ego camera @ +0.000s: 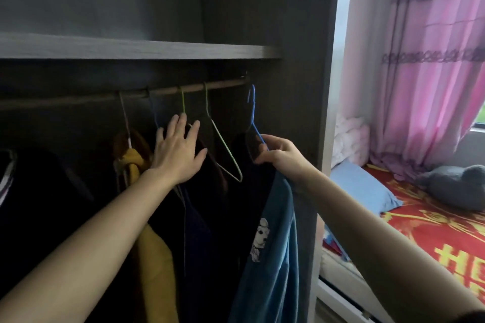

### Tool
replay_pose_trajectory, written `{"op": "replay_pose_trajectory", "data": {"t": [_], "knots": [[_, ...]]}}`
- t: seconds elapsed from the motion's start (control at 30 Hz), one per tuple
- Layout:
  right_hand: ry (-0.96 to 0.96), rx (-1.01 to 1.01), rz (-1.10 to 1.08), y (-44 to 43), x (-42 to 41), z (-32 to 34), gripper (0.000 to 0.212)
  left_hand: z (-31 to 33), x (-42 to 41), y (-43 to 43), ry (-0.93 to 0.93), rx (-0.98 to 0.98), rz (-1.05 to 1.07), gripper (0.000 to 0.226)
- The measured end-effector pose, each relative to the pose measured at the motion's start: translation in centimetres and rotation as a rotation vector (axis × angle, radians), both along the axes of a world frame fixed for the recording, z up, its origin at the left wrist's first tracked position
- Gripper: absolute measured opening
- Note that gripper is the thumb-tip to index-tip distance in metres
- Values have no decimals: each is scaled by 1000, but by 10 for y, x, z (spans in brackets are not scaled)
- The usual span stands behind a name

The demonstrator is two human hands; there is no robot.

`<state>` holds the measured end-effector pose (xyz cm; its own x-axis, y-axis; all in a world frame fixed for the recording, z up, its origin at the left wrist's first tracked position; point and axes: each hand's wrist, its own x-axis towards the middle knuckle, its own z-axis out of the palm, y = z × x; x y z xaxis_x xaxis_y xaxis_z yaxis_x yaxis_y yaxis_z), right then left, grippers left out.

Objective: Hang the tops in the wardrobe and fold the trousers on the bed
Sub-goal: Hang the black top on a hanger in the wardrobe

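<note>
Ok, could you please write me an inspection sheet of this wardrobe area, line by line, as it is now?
Surface: wardrobe rail under a shelf; bed at right.
Job's things: blue top on a blue hanger, hook near the rail's right end, apparently not on it; trousers nothing seen.
Clutter: empty green hanger, yellow garment, dark clothes on the rail.
Hands: left hand open, pressing the dark clothes; right hand grips the blue hanger.
Cables: nothing seen.
Surroundings: blue pillow and grey plush toy on the bed, pink curtain.
</note>
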<state>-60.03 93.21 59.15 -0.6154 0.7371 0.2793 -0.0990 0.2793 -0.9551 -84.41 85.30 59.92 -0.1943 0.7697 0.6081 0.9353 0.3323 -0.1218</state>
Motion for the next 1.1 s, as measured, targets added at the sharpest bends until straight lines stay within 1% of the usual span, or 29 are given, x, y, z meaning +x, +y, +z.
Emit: {"op": "replay_pose_trajectory", "data": {"t": [0.2, 0.3, 0.37, 0.43, 0.47, 0.57, 0.63, 0.73, 0.83, 0.9, 0.97, 1.03, 1.1], "knots": [[42, 83, 18, 60, -51, 18, 47, 45, -24, 32, -19, -14, 175, 82], [65, 91, 22, 92, -69, 32, 56, 63, -41, 47, -1, 12, 211, 82], [58, 112, 62, 110, -79, 39, 59, 69, -53, 58, -26, 36, 215, 85], [25, 146, 83, 125, -90, 41, 60, 66, -61, 69, -90, 28, 246, 87], [-5, 161, 79, 131, -96, 39, 61, 59, -64, 72, -89, 24, 270, 87], [-124, 207, 69, 148, -114, 18, 62, 41, -72, 78, 48, 108, 278, 76], [-182, 220, 79, 154, -121, 1, 63, 36, -76, 79, 61, 154, 260, 73], [-169, 204, 67, 158, -123, -11, 62, 36, -76, 82, 36, 179, 268, 68], [-226, 310, 46, 154, -118, -12, 61, 37, -72, 83, -21, 156, 278, 63], [-259, 374, 27, 143, -110, -14, 60, 42, -71, 79, -35, 108, 285, 63], [-279, 446, -25, 127, -100, -19, 59, 52, -66, 73, -61, 12, 312, 62], [-270, 499, -91, 110, -86, -29, 62, 57, -54, 67, -153, -69, 330, 61], [-251, 498, -140, 92, -67, -45, 65, 47, -34, 61, -261, -19, 272, 62]]}}
